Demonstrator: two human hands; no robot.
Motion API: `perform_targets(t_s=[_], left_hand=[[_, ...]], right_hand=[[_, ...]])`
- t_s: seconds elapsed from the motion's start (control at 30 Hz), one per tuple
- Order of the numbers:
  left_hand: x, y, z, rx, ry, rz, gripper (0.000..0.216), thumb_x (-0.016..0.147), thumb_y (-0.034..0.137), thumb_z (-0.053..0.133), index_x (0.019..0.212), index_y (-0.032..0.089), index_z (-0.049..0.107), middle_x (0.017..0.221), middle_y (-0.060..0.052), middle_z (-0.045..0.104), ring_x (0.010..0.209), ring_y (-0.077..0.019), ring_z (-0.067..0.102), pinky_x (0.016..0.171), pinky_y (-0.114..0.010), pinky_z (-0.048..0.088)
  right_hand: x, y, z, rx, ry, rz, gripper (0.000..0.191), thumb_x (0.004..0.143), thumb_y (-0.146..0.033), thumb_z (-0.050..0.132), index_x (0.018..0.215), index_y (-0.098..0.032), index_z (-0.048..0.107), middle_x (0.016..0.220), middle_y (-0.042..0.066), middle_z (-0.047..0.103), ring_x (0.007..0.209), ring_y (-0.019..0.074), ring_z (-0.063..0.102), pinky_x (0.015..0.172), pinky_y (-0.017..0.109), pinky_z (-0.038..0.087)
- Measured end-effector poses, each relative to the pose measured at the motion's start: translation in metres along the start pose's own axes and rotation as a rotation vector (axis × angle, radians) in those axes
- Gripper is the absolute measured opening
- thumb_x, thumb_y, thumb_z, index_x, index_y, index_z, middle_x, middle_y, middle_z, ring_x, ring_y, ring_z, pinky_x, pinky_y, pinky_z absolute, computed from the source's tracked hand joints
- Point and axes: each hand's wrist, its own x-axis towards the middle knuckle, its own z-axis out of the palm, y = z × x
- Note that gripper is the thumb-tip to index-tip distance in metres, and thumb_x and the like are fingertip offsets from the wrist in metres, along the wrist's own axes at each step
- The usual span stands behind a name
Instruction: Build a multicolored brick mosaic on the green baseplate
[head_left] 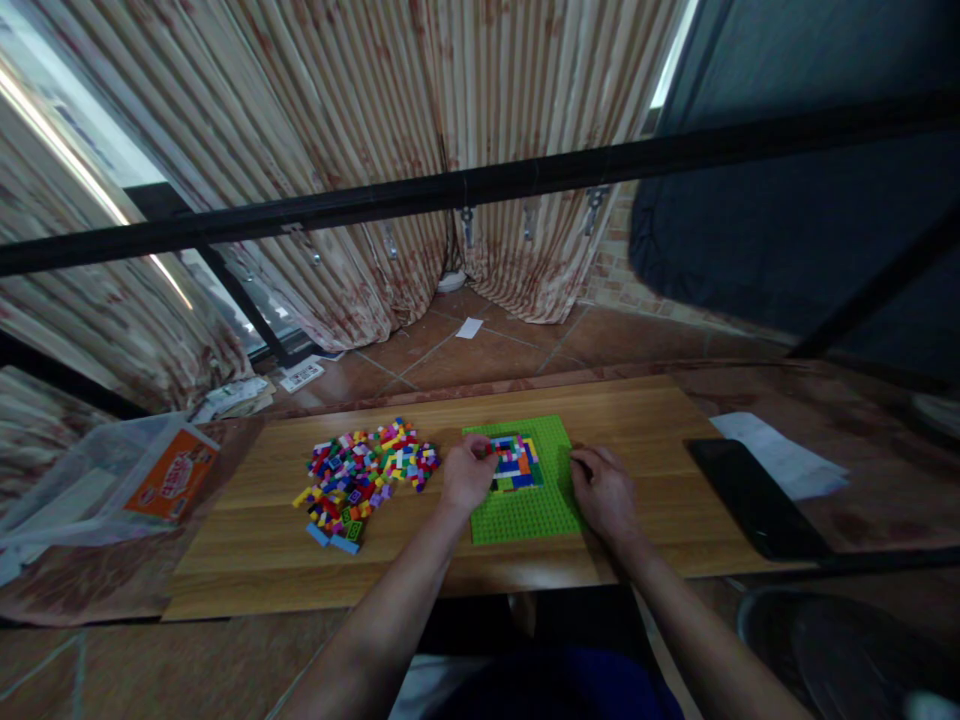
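A green studded baseplate [547,440] lies on the wooden board [645,420] in front of me. A patch of coloured bricks [517,462] is built on it. My left hand [466,476] rests on the plate's left edge, its fingers pinched together at the built patch; what they hold is too small to make out. At the plate's right edge, my right hand [604,490] presses down with curled fingers. A loose pile of small coloured bricks [364,475] is spread on the board to the left of my left hand.
A dark phone or tablet [754,497] and a white paper [780,455] lie at the right. A clear plastic bag with an orange label [171,472] sits at the left. A black bar [480,190] crosses the view, with curtains [360,130] behind it.
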Motion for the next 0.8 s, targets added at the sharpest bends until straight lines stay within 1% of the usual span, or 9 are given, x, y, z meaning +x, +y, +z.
perform_targets(t_s=[0.27,0.47,0.7,0.8], left_hand=[[0.0025,0.0006,0.0013,-0.015,-0.001,-0.015,0.019,0.071,0.009,0.065,0.088,0.016,0.065,0.082,-0.003,0.070,0.076,-0.0140,0.065,0.073,-0.027,0.050],[0.0016,0.0036,0.0022,-0.016,0.004,-0.028,0.020,0.071,0.009,0.065,0.090,0.015,0.065,0.084,-0.004,0.069,0.077,-0.0147,0.065,0.072,-0.027,0.050],[0.0010,-0.0006,0.0050,-0.044,0.025,-0.022,0.021,0.070,0.009,0.066,0.090,0.016,0.064,0.084,-0.002,0.069,0.077,-0.0139,0.064,0.073,-0.026,0.050],[0.0003,-0.0023,0.0045,-0.070,0.016,-0.015,0.018,0.073,0.009,0.063,0.090,0.017,0.064,0.083,-0.002,0.069,0.078,-0.0133,0.065,0.074,-0.025,0.051]], right_hand=[[0.0000,-0.0017,-0.0003,-0.008,0.017,0.000,0.025,0.085,-0.025,0.044,0.089,-0.019,0.068,0.093,0.011,0.066,0.091,0.0241,0.059,0.084,0.039,0.047],[-0.0003,-0.0005,0.0003,-0.019,-0.001,0.007,0.025,0.085,-0.025,0.044,0.090,-0.018,0.068,0.095,0.012,0.066,0.091,0.0241,0.059,0.086,0.040,0.047],[-0.0003,0.0011,0.0019,-0.019,0.008,-0.015,0.026,0.085,-0.025,0.043,0.089,-0.018,0.068,0.093,0.011,0.066,0.088,0.0237,0.059,0.085,0.040,0.048],[-0.0003,0.0010,0.0022,-0.027,0.019,-0.017,0.026,0.085,-0.025,0.043,0.089,-0.018,0.068,0.093,0.011,0.066,0.088,0.0236,0.060,0.085,0.039,0.049]])
